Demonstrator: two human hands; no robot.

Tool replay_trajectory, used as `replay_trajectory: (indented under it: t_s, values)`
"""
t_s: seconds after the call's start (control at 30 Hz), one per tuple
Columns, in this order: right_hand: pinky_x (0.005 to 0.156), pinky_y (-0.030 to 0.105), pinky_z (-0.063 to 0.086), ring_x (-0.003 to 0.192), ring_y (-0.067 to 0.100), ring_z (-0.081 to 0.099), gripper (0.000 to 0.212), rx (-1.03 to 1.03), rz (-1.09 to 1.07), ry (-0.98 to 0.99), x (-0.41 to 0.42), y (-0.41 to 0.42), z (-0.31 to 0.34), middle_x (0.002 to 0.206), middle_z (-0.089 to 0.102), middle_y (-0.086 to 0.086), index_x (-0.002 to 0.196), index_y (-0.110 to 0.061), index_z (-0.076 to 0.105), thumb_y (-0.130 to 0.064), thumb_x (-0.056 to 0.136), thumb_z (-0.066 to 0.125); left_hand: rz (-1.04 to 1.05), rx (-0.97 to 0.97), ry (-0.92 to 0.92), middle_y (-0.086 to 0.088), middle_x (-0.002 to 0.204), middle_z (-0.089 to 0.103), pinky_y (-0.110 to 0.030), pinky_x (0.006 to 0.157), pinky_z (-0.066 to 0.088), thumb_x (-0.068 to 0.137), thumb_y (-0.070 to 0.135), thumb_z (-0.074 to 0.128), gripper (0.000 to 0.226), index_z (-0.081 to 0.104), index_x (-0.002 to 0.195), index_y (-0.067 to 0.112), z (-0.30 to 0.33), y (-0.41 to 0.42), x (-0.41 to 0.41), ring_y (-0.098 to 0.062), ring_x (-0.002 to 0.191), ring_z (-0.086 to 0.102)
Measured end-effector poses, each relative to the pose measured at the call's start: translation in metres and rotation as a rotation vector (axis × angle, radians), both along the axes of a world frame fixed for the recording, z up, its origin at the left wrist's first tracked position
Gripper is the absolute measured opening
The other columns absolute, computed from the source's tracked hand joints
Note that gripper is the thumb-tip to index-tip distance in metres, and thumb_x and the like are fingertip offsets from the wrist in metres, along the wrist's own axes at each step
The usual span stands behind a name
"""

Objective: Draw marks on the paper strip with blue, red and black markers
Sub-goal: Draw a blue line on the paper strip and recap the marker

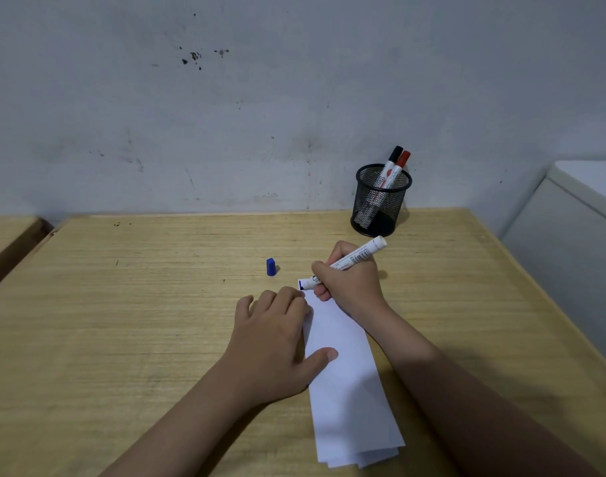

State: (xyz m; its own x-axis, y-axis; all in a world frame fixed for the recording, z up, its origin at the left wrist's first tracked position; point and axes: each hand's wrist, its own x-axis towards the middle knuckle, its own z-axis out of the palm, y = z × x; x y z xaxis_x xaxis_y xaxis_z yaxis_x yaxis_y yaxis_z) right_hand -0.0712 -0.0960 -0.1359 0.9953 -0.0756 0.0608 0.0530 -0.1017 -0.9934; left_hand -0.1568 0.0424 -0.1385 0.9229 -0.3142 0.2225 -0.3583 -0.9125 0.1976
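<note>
A long white paper strip (pixel 346 380) lies on the wooden desk (pixel 139 304), running from the near edge toward the middle. My left hand (pixel 274 339) rests flat on its left edge, thumb on the paper. My right hand (pixel 350 280) grips an uncapped blue marker (pixel 350 259) with its tip touching the strip's far left corner, where a small blue mark (pixel 301 285) shows. The blue cap (pixel 270 266) stands on the desk just left of the strip's far end. A black-capped marker (pixel 393 161) and a red-capped marker (pixel 402 163) stand in the mesh cup.
A black mesh pen cup (pixel 381 204) stands at the back right of the desk against a stained grey wall. A white cabinet (pixel 577 215) sits beside the desk's right edge. Another wooden surface (pixel 5 235) adjoins at the left.
</note>
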Motion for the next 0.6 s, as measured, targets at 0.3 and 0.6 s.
replay_trajectory:
  t_s: [0.3,0.6]
  values:
    - [0.063,0.038,0.06,0.054,0.019,0.07,0.029,0.195,-0.057,0.01,-0.001,-0.002,0.001,0.054,0.069,0.0,0.066,-0.013,0.05,-0.025,0.083,0.07,0.06,-0.206,0.033,0.011,0.111,0.047,-0.034,0.091,0.032,0.069,0.07,0.049,0.059,0.05,0.112,0.03,0.003,0.007,0.012,-0.011,0.104,0.045]
    - [0.061,0.037,0.059,0.052,0.018,0.069,0.031,0.216,-0.033,0.036,-0.004,-0.003,0.006,0.051,0.068,0.002,0.065,-0.012,0.049,-0.025,0.083,0.071,0.246,-0.408,-0.069,0.001,0.101,0.057,-0.04,0.073,0.053,0.086,0.026,0.061,0.025,0.064,0.109,0.016,0.005,0.029,0.068,-0.02,0.082,0.061]
